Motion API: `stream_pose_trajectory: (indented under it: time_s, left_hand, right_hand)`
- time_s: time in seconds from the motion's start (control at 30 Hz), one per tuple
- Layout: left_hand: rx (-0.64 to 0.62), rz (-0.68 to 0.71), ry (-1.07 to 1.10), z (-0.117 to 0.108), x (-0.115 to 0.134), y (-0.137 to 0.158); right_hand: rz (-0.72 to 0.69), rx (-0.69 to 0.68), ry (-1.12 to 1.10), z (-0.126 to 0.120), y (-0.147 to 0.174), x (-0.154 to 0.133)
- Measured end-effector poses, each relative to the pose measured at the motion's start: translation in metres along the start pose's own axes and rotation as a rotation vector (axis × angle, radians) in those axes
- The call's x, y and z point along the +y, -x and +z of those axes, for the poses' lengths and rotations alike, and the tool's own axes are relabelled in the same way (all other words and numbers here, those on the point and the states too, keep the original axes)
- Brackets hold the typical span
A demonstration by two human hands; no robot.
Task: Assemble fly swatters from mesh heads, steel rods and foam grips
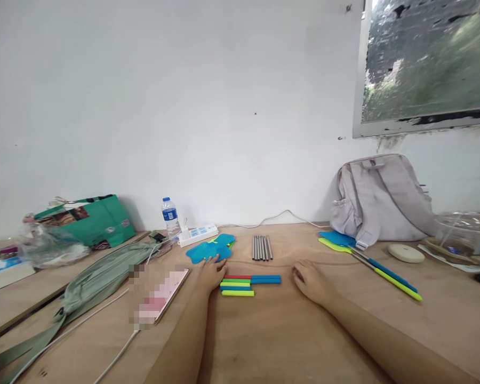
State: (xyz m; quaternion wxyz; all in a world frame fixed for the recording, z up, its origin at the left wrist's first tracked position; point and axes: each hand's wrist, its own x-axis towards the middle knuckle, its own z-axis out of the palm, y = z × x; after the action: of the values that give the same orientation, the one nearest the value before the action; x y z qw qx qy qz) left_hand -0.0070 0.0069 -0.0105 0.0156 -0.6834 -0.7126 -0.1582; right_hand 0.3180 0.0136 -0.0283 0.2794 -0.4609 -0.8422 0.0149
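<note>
I see both my hands resting on the desk (264,341), one either side of a small stack of coloured sleeves (246,285) at twelve o'clock from me. My left hand (210,273) lies at the stack's nine o'clock, fingers loosely together and touching its left ends; the fingertips also reach the edge of the blue heads (210,249) piled just beyond, at about eleven o'clock. It pinches nothing that I can make out. My right hand (312,281) sits at the stack's three o'clock, just apart from the long blue sleeve, palm down with fingers curled and close together, empty. The sleeves lie parallel, red, green, blue and yellow, left ends squared against the left hand, which I judge is why they sit so neatly. Beyond them, near twelve o'clock, a row of metal rods (261,247) lies side by side, pointing away from me, likely sorted to keep them from rolling. At two o'clock two finished spatulas (368,262) lie with heads against a backpack (380,200), set well clear of the loose parts. A phone (162,296) lies at nine o'clock, a bottle (170,216) and power strip (198,234) behind it.
</note>
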Motion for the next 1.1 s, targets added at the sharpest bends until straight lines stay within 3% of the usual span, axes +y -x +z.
stream_pose_trajectory:
  time_s: [0.27,0.5,0.73,0.87,0.97,1.1]
  left_hand:
    - [0.034,0.045,0.052,-0.001,-0.004,0.002]
    - [0.168,0.138,0.163,-0.005,0.000,0.005]
    - [0.296,0.366,0.205,-0.020,0.055,0.024]
    - [0.194,0.502,0.148,-0.021,0.089,0.039]
    - [0.139,0.547,0.133,-0.019,0.097,0.043]
    - [0.114,0.583,0.171,-0.018,0.096,0.042]
  right_hand:
    - [-0.072,-0.109,0.036,0.029,-0.051,-0.008]
    - [-0.037,-0.123,0.051,0.027,-0.053,-0.009]
    - [0.084,-0.070,0.066,0.023,-0.050,-0.005]
    - [0.163,-0.068,0.037,0.023,-0.049,0.005]
    - [0.203,-0.080,-0.017,0.024,-0.049,0.013]
    - [0.152,-0.095,-0.161,0.023,-0.047,0.018]
